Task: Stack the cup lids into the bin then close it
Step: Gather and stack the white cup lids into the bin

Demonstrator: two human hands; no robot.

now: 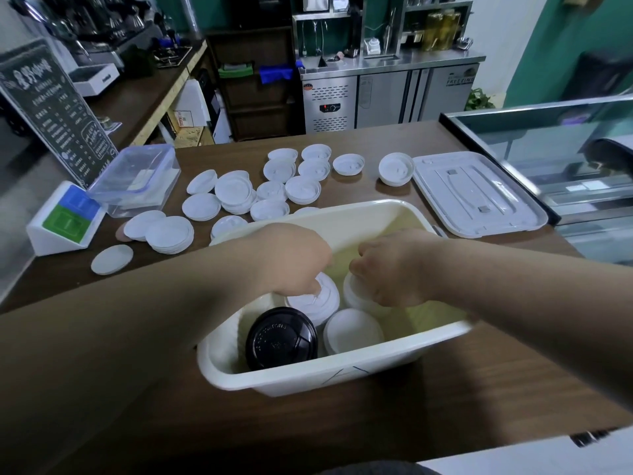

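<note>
The cream plastic bin [308,378] sits on the brown wooden table [479,389], back from the front edge. Its right end has room. Inside, the left hand [291,258] grips 1 stack of white round lids [327,301]. The right hand [394,269] grips a second white stack [356,296]. A black lid stack [281,339] stands beside them. Loose white lids [236,190] lie behind the bin, and the flat white cover [476,193] is on the right.

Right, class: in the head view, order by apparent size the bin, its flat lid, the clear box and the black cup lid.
1. bin
2. flat lid
3. clear box
4. black cup lid (nearest, yet smallest)
</note>
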